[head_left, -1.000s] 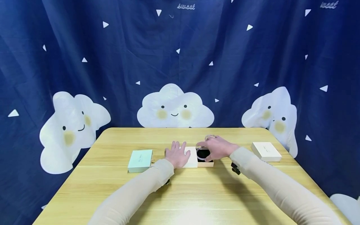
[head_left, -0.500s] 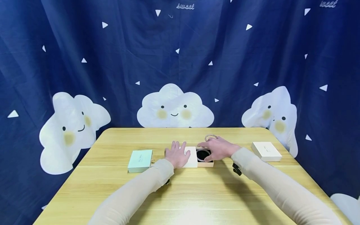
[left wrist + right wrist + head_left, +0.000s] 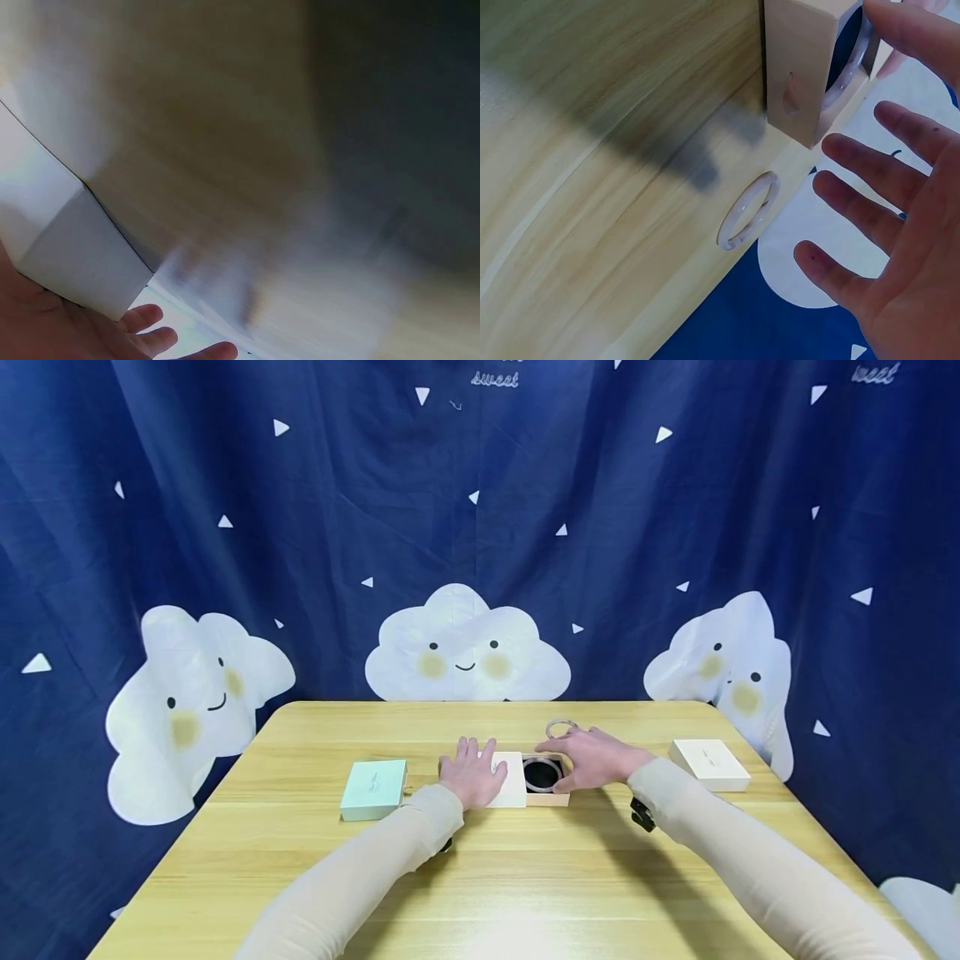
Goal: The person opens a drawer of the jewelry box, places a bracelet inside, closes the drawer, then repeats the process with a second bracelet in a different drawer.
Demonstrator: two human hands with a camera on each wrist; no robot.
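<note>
A white box (image 3: 513, 780) lies mid-table with its pale pink drawer (image 3: 548, 799) pulled out to the right. Inside the drawer a pale bangle (image 3: 529, 787) rests around a black pad (image 3: 542, 773). My left hand (image 3: 472, 774) lies with spread fingers on the box's white sleeve. Over the drawer's right end is my right hand (image 3: 596, 755), fingers spread and apart. Its thumb reaches to the drawer's edge beside the bangle; whether it touches, I cannot tell. Another pale bangle (image 3: 748, 211) lies on the table beyond that hand.
On the left stands a mint-green box (image 3: 374, 789) with a small cord at its right side. A closed white box (image 3: 709, 764) sits at the right. The wooden table (image 3: 480, 877) ends at a dark blue curtain (image 3: 480, 527) printed with clouds.
The bangle in the drawer has gone from raised, at my right fingers, to flat around the pad. My right hand has let go and drawn slightly right. The left hand stays put.
</note>
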